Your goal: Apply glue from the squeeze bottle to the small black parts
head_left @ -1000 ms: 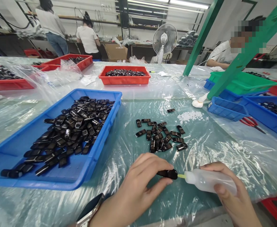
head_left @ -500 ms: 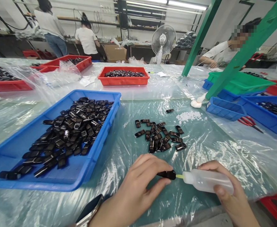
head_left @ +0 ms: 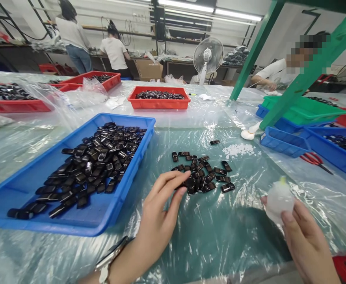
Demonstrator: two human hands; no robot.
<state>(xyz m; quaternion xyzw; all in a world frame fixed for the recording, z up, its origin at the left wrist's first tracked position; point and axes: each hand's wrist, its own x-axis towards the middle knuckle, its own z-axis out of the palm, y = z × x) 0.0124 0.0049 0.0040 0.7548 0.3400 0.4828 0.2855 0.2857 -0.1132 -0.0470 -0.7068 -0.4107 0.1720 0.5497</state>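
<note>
Thumb and fingers of my left hand (head_left: 161, 209) pinch a black piece (head_left: 188, 182) at the near left edge of a loose pile of similar black pieces (head_left: 210, 177) on the green table. My right hand (head_left: 306, 232) is wrapped round a translucent white squeeze bottle (head_left: 279, 201), its yellowish tip pointing up and away from me. Beyond the pile lie small white bits (head_left: 238, 150) and one separate black piece (head_left: 214, 142). To the left, a blue tray (head_left: 102, 227) holds many more black pieces.
Red trays (head_left: 159, 103) of dark parts stand farther back. On the right are a green tray (head_left: 300, 110), blue bins (head_left: 283, 142), red-handled pliers (head_left: 311, 158) and a slanted green post (head_left: 303, 79). Behind are a fan (head_left: 207, 55) and several people (head_left: 114, 51).
My left hand has carried its black piece forward and left to the pile. My right hand has drawn the bottle right, away from that piece, and tipped it upward. The view has shifted slightly.
</note>
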